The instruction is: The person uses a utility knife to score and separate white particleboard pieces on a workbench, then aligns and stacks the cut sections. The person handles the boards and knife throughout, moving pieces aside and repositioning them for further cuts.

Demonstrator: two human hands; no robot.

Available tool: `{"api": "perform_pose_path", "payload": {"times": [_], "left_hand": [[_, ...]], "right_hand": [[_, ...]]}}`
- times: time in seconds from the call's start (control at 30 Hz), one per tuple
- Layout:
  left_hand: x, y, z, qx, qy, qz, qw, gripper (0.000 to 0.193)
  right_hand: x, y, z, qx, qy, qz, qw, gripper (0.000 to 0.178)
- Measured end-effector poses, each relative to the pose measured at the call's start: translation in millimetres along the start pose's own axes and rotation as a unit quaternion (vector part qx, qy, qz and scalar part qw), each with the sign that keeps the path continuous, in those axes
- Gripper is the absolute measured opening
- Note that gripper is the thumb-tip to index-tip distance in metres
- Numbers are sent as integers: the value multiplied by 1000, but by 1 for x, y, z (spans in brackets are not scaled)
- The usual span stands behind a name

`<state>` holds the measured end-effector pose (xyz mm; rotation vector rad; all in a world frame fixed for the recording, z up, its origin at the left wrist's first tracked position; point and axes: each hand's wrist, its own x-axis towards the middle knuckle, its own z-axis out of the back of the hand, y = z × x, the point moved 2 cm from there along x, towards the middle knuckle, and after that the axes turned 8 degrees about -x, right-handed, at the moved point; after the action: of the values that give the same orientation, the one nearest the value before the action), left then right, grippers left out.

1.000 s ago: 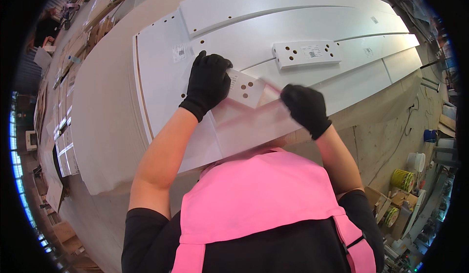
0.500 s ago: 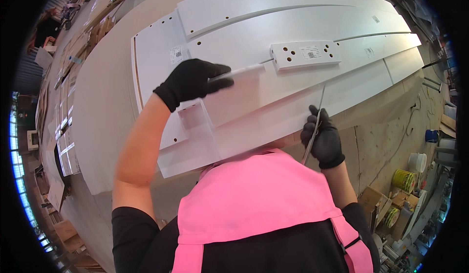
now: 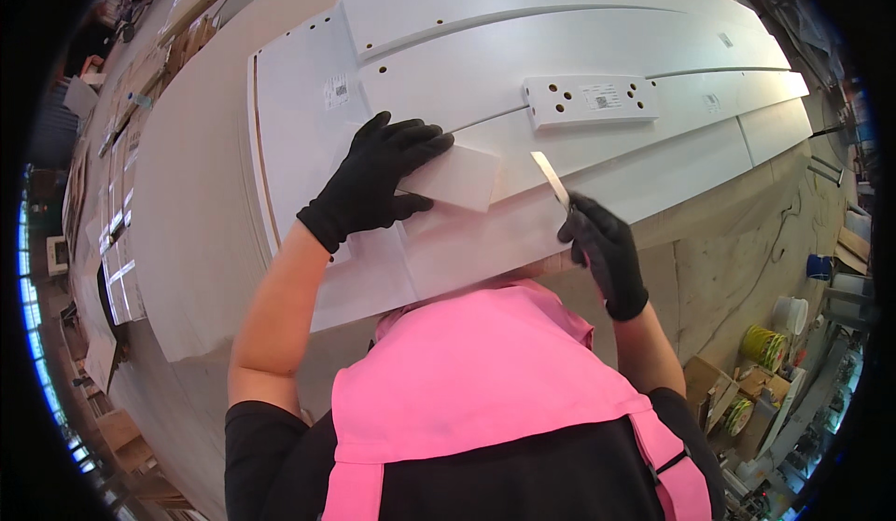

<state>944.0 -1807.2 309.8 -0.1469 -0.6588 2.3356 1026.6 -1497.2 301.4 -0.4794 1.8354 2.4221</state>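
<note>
My left hand [image 3: 383,180], in a black glove, grips one end of a small white panel [image 3: 457,178]. The fingers lie over its top and the thumb is at the near edge. My right hand [image 3: 602,246], gloved too, is closed around a thin, flat, slightly curved strip [image 3: 551,179] with a metallic sheen; its exact kind cannot be made out. The strip's free end points up and left, apart from the small panel. Beneath both hands lie long white boards [image 3: 560,55], overlapping, with drilled holes and labels.
A white block [image 3: 590,101] with several holes and a label rests on the boards. Brown sheeting [image 3: 196,176] covers the surface under them. To the right on the floor are a blue bucket [image 3: 819,266], a yellow-green spool [image 3: 767,346] and cardboard boxes [image 3: 709,390].
The small panel has turned from nearly edge-on to showing its broad face, and my left hand has spread over it. My right hand has swung the strip's tip left towards the panel.
</note>
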Motion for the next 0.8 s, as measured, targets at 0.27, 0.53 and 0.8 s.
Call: {"api": "perform_pose_path", "payload": {"times": [0.27, 0.53, 0.8], "left_hand": [[-6, 0, -1, -11, -7, 8, 1000, 87], [-3, 3, -1, -41, -29, -10, 999, 87], [-3, 4, -1, -46, -26, -12, 999, 88]], "right_hand": [[62, 19, -20, -466, -74, 305, 828, 20], [64, 28, -30, -536, -45, 343, 770, 14], [56, 30, -36, -579, -27, 354, 734, 22]]}}
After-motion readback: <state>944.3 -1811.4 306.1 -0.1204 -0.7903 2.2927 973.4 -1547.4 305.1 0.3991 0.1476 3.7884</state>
